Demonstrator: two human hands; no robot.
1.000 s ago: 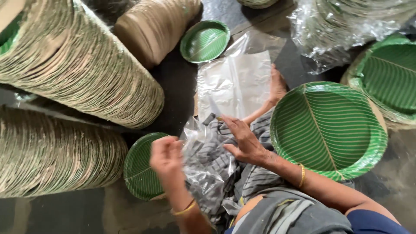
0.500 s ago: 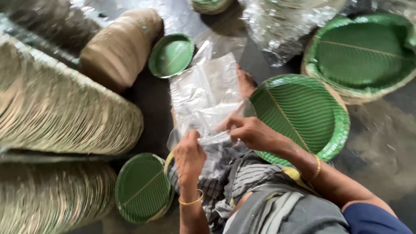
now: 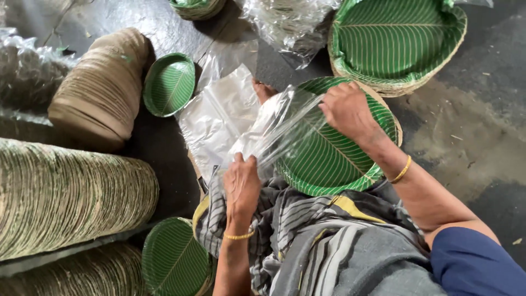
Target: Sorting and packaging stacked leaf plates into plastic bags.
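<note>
Stretching a clear bag [image 3: 274, 137], both hands [image 3: 241, 183] clamp its edges over a green plate [image 3: 334, 159]; plate stacks [image 3: 71, 192] crowd left.

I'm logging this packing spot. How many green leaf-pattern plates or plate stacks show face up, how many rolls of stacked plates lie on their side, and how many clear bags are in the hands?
Face-up green plates or stacks: 5 (large, large, small, small, top edge)
Side-lying rolls: 3 ()
Clear bag in left hand and right hand: 1
Total: 9
</note>
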